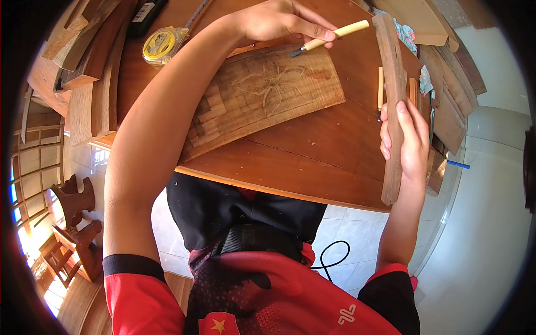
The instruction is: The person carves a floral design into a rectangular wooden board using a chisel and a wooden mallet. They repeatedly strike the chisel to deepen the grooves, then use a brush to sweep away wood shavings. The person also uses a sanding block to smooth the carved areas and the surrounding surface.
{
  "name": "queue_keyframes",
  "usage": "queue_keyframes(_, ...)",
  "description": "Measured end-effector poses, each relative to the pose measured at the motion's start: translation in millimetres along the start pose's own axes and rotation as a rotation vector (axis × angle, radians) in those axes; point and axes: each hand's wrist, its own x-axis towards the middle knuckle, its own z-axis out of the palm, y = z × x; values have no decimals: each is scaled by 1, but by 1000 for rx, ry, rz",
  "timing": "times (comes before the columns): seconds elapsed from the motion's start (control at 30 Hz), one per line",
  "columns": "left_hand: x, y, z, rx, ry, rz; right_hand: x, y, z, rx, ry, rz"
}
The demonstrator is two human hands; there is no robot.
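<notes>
My left hand (pixel 296 25) reaches across the far side of the table and pinches a carving chisel (pixel 349 29) by its pale wooden handle. The chisel's dark metal tip points left and down, over the far edge of a carved wooden board (pixel 223 106). A flower-like pattern with long petals shows on the board's right half, and a grid of small blocks on its left. On the right, my right hand (pixel 412 137) is closed round a long, rough wooden bar (pixel 391 72), which stretches from the far side toward the table's near edge.
Beside the bar lies another pale-handled tool (pixel 381 86). A yellow tape measure (pixel 162 46) sits at the far left, near stacked wood pieces (pixel 95 106). More planks (pixel 446 95) and a crumpled patterned cloth (pixel 406 36) are on the right. The brown table (pixel 312 151) ends just before my lap.
</notes>
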Motion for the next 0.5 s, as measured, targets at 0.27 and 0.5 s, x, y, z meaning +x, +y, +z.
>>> queue_keyframes(0.27, -2, 6, 2, 22, 9, -60, -3, -9, 6, -32, -14, -24)
queue_keyframes(0.5, -2, 3, 1, 1, 7, -11, -6, -12, 0, 47, 30, -61)
